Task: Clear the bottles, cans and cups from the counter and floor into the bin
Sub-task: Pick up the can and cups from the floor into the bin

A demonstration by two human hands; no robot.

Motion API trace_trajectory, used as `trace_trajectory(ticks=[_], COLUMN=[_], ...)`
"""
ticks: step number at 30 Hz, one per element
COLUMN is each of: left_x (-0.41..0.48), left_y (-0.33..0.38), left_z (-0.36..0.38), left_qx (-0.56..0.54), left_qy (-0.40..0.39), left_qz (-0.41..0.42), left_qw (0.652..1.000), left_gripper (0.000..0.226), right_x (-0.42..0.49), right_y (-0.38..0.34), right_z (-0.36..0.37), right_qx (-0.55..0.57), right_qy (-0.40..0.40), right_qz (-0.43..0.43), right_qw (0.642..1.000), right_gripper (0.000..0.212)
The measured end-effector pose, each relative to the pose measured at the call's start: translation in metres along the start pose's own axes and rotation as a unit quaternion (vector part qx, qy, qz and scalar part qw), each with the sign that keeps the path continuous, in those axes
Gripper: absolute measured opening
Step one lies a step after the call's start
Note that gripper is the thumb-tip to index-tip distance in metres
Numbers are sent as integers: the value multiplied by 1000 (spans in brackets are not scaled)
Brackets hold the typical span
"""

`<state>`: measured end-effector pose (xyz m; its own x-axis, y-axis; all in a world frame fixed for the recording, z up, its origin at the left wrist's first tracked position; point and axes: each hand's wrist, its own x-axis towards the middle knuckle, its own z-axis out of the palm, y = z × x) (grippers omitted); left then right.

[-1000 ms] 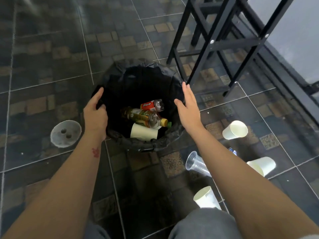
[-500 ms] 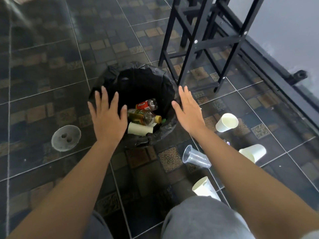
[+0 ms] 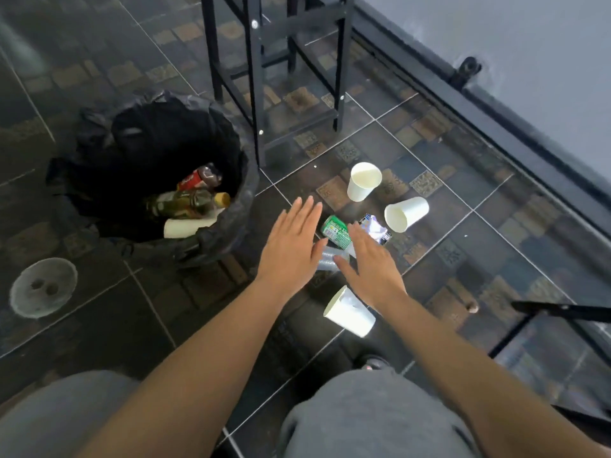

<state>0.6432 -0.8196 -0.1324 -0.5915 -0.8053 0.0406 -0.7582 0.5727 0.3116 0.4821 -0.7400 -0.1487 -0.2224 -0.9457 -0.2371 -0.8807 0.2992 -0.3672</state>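
Observation:
A black-lined bin (image 3: 231,246) stands on the floor at the left, holding a red can (image 3: 198,178), a tea bottle (image 3: 188,203) and a white cup (image 3: 185,228). To its right, on the tiles, lie a green can (image 3: 335,229), a crushed silver can (image 3: 375,228), a clear plastic cup (image 3: 329,259) and three white paper cups (image 3: 363,180) (image 3: 405,213) (image 3: 350,314). My left hand (image 3: 292,242) and my right hand (image 3: 373,262) hover flat and open over the clear cup, holding nothing.
A black metal stool frame (image 3: 261,77) stands behind the bin. A round floor drain cover (image 3: 43,287) sits at the left. A dark rail and grey wall (image 3: 496,104) run along the right. My knees fill the bottom edge.
Both hands left the bin's rim and swung right, over the litter beside it. The view shifted right too, bringing the green can and the crushed can into sight.

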Motion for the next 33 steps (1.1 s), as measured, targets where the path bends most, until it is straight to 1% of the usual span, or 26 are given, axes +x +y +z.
trace_trajectory(ticks=[2, 4, 8, 12, 14, 16, 20, 22, 24, 26, 29, 31, 33], left_x=[2, 3, 10, 18, 20, 17, 14, 15, 17, 20, 25, 25, 27], left_y=[0, -2, 0, 0, -3, -6, -16, -17, -16, -14, -11, -7, -1], left_z=[24, 44, 72, 85, 87, 88, 88, 87, 83, 75, 57, 41, 22], left_qx=[37, 74, 140, 198, 211, 221, 201, 172, 124, 66, 24, -12, -55], left_qy=[-75, -128, -206, -253, -242, -215, -189, -179, -150, -120, -89, -46, 24], left_qz=[3, 14, 30, 24, 20, 25, 13, 2, -17, -40, -36, -29, -18], left_qw=[997, 989, 968, 947, 947, 951, 961, 969, 981, 990, 995, 998, 998], left_gripper=[70, 76, 87, 90, 87, 84, 73, 70, 69, 69, 73, 72, 71], right_x=[-16, -32, -54, -52, -49, -46, -42, -39, -33, -25, -12, -5, 1], right_y=[16, 31, 55, 65, 68, 69, 68, 68, 67, 62, 52, 46, 38], right_z=[16, 33, 65, 87, 92, 95, 91, 85, 74, 61, 42, 27, 10], right_qx=[-28, -58, -96, -120, -135, -137, -97, -56, -23, -11, 1, 9, 35], right_qy=[-20, -63, -134, -151, -154, -158, -151, -142, -119, -90, -45, -19, 21], right_qz=[-9, -13, -15, -34, -42, -43, -50, -44, -32, -33, -29, -21, -10], right_qw=[999, 996, 986, 981, 978, 977, 983, 987, 992, 995, 999, 1000, 999], right_gripper=[75, 82, 96, 104, 102, 99, 96, 92, 91, 92, 92, 91, 86])
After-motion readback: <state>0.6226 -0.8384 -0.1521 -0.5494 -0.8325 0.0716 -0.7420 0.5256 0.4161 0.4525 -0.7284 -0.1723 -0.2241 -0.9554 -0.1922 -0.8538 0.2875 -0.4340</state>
